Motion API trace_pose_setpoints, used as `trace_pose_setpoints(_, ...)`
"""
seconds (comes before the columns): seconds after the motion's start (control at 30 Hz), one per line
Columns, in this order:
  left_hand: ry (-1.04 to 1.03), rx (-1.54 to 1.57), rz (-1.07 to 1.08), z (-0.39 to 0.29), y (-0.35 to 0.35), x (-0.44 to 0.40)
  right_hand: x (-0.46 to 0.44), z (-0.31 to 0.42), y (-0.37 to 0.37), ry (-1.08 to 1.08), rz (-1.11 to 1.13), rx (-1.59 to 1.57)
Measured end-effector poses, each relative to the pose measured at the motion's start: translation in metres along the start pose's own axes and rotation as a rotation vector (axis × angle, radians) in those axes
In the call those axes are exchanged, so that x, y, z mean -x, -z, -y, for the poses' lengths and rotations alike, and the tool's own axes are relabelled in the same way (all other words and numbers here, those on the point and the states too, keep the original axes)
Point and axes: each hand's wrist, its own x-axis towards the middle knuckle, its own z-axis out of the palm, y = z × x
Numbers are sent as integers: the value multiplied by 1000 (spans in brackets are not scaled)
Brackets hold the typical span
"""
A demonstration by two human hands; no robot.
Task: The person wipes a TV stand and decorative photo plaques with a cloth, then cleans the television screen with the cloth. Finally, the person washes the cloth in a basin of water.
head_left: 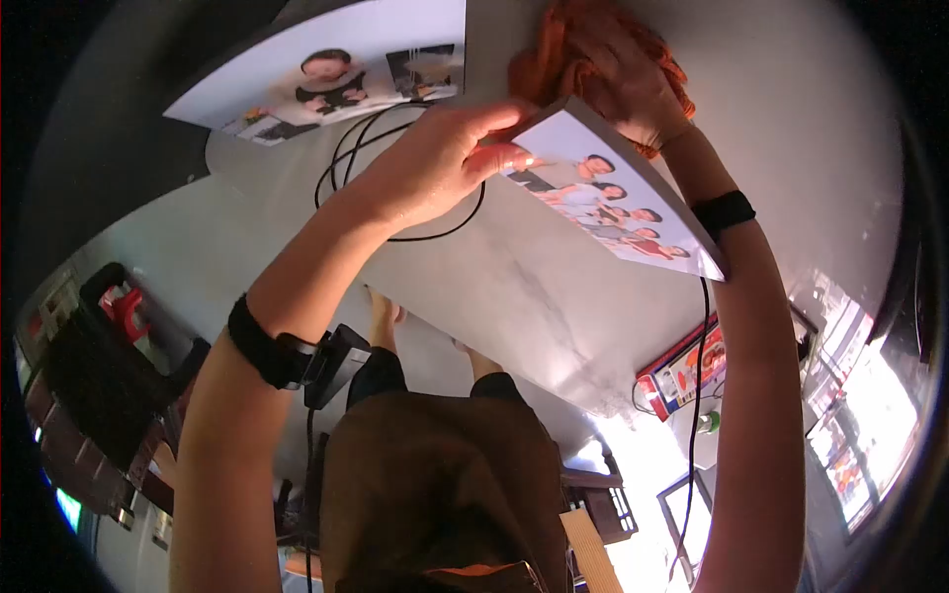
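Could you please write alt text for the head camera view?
A person's left hand holds a group-photo panel, while the right hand rests on an orange cloth on a pale tabletop. A looped black cable and a second photo panel are nearby.

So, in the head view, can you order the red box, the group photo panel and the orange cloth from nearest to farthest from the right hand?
1. Orange cloth: touching, under the right hand.
2. Group photo panel: apart, just below the hand in the view.
3. Red box: farthest, toward the lower right.
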Motion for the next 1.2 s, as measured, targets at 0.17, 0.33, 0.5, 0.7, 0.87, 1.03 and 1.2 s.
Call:
trace_pose_setpoints(0.17, -68, -23, -62, 4, -7, 1, 21, 5, -1, 32, -34, -21)
trace_pose_setpoints(0.33, -41, 29, -37, 2, -7, 0, 128, 4, -1, -246, -139, 35)
trace_pose_setpoints(0.5, -19, 69, -31, 3, -10, -1, 172, 34, -21, -537, -347, 145)
trace_pose_setpoints(0.7, 25, 29, -55, -8, -19, -16, 216, 156, -55, -915, -378, 182)
trace_pose_setpoints(0.87, -82, 63, -49, -21, -45, -50, 255, 287, -111, -971, -335, 197)
trace_pose_setpoints(1.03, -163, 11, -25, -32, -95, -100, 213, 329, -99, -878, -32, -41)
trace_pose_setpoints(1.2, -169, 16, 56, -54, -140, -134, 155, 247, -74, -340, 88, -233)
